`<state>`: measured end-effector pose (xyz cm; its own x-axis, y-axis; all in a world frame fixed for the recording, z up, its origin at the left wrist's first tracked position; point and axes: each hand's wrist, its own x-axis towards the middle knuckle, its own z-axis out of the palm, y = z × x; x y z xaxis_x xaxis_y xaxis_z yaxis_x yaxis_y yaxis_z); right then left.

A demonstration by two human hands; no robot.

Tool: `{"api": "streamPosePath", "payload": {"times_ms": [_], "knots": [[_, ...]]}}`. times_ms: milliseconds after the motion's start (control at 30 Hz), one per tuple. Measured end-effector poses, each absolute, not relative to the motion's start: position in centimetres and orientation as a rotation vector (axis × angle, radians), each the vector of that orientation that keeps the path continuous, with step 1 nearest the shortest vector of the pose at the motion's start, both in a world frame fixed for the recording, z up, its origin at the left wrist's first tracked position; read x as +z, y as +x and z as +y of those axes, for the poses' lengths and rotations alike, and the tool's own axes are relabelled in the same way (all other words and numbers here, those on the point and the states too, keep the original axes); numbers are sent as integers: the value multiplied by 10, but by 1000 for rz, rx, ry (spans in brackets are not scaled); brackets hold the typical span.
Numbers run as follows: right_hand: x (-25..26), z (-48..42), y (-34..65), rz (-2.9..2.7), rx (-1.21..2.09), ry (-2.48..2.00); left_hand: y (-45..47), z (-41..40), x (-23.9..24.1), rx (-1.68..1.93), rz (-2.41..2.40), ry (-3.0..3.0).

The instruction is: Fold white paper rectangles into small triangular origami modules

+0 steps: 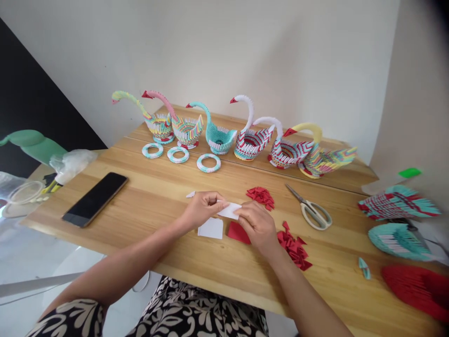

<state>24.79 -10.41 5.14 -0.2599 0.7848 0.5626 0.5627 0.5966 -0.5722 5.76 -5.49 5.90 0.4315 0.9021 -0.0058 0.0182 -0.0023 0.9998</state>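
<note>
A small white strip of paper (229, 210) is stretched between my two hands above the table. My left hand (203, 207) pinches its left end, and my right hand (257, 224) grips the right end. Beneath them lies a stack of white paper pieces (210, 228). Red paper (238, 232) rests beside that stack, partly covered by my right hand. A small folded white piece (190, 194) sits just beyond my left hand. Folded red paper pieces form one pile (260, 197) behind my right hand and another pile (293, 246) to its right.
Several folded-paper swans (219, 135) line the back of the wooden table (157, 201), with paper rings (208, 163) before them. Scissors (312, 209) lie on the right, a phone (96, 199) on the left. More paper models (396, 241) crowd the right edge.
</note>
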Motion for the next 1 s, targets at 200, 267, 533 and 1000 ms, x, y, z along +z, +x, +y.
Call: {"api": "streamPosePath", "payload": {"times_ms": [200, 267, 533, 1000], "knots": [[55, -106, 247, -1698, 453, -1161, 54, -60, 72, 789, 718, 1681], [54, -106, 247, -1665, 485, -1173, 54, -62, 74, 815, 720, 1802], [41, -108, 246, -1502, 722, -1252, 57, -62, 57, 913, 878, 1964], [43, -110, 243, -1389, 773, -1299, 58, -64, 60, 853, 894, 1953]]}}
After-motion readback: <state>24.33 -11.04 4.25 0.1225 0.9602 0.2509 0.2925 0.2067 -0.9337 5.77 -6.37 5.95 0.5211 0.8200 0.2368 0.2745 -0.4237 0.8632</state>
